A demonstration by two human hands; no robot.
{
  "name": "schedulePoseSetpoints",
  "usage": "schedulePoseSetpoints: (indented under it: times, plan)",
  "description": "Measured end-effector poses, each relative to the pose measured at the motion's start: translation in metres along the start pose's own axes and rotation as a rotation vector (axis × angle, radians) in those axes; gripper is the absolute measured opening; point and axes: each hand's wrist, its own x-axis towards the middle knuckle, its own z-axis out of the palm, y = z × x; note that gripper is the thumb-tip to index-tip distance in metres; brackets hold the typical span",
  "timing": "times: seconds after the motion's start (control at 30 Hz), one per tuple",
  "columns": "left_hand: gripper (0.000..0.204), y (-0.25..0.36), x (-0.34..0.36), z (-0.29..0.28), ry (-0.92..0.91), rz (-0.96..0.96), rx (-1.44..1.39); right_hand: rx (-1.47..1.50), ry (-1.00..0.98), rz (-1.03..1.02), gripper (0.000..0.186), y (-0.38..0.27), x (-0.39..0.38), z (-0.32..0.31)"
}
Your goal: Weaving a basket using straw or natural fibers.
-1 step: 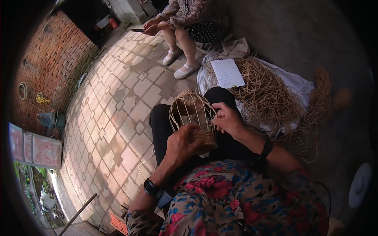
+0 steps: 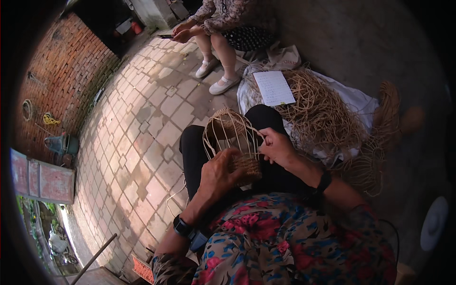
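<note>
On my lap stands a small woven basket [image 2: 253, 168], pale brown, with a dense woven band near me, open upright strands in the middle and another woven part at its far end. My left hand [image 2: 219, 172] is wrapped round the near band and steadies it; some of its fingertips are hidden. At the basket's right side my right hand [image 2: 276, 146] is closed in a pinch on a thin strand [image 2: 259, 133] of the same fibre, a little away from the uprights.
A heap of twisted brown cord [image 2: 318, 107] lies on a white sheet to the right, with a written paper [image 2: 274, 89] on it. Ahead sits another person [image 2: 228, 42] holding a phone [image 2: 166, 36]. Stone paving [image 2: 137, 137] spreads left toward a brick wall [image 2: 66, 61].
My right hand has shifted slightly to the right, drawing the strand a little off the basket. The left hand keeps its hold.
</note>
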Motion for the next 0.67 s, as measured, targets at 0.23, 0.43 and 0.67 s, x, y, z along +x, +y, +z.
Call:
schedulePoseSetpoints:
  times: [0.23,0.43,0.67]
  plan:
    - [0.036,0.006,-0.002,-0.009,-0.063,0.176,0.197,-0.592,0.068,-0.152,0.021,0.006,-0.023,-0.042]
    - [0.018,-0.033,-0.013,-0.032,0.369,-0.192,-0.341,-0.428,0.063,0.199,0.028,-0.002,-0.012,-0.092]
    - [0.018,-0.052,-0.026,-0.011,0.257,-0.235,-0.486,-0.413,0.065,-0.534,0.016,-0.083,0.016,0.002]
